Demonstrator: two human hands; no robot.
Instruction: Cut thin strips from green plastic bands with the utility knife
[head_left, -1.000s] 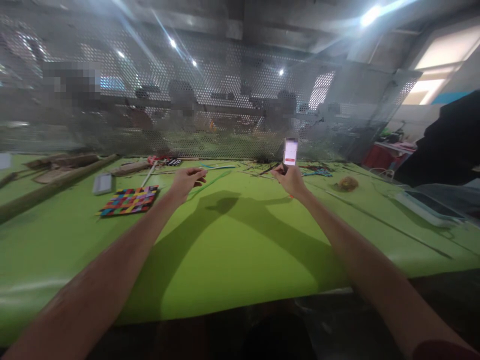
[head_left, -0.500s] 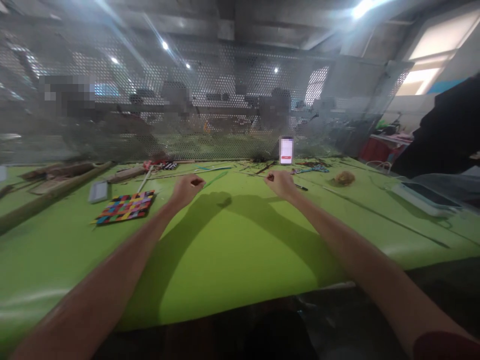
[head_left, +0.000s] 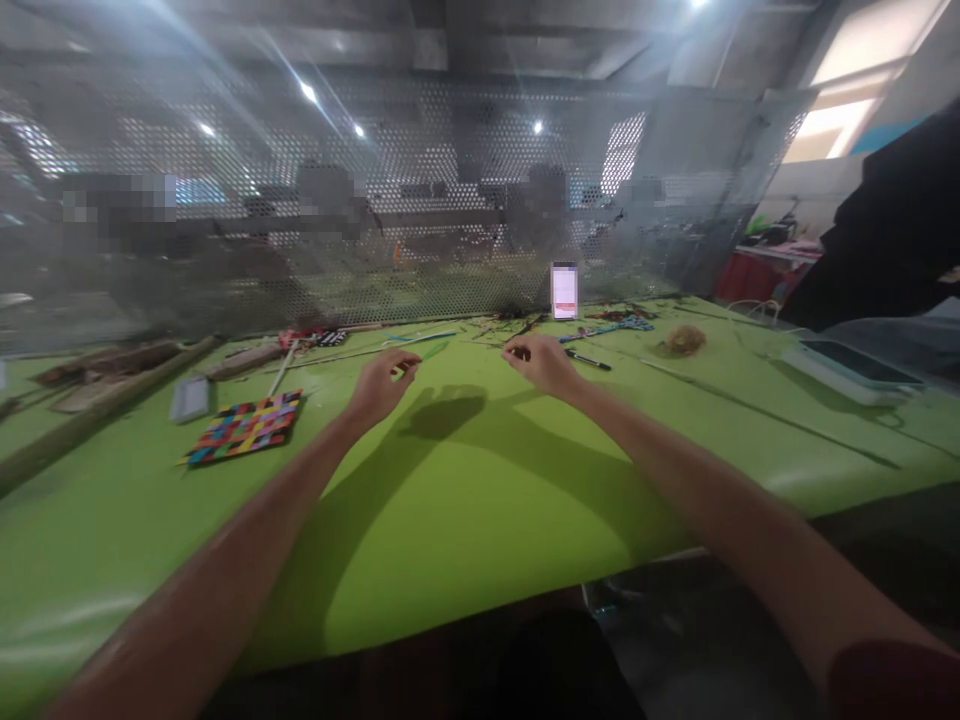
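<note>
My left hand [head_left: 381,386] hovers over the green table cover [head_left: 450,520], its fingers curved and apart, with nothing visible in them. Just beyond its fingertips lies a thin green strip [head_left: 437,349]. My right hand [head_left: 551,368] is across from it, thumb and fingers drawn together in a pinch; anything between them is too small to make out. Close behind the right hand lies a black pen [head_left: 591,360]. A woven multicoloured square [head_left: 247,428] rests to the left of my left forearm.
A lit phone [head_left: 565,291] stands upright at the back, before a perforated metal screen [head_left: 450,230]. Bamboo pieces [head_left: 112,410] and a small pale block [head_left: 190,400] lie left. Toward the right are a brown fibrous ball [head_left: 686,341], a long thin strip [head_left: 750,410] and a pale case [head_left: 847,375].
My left hand's fingers have spread from a closed curl. My right hand has shifted a little left, its fingers reaching further out. The view has tilted slightly.
</note>
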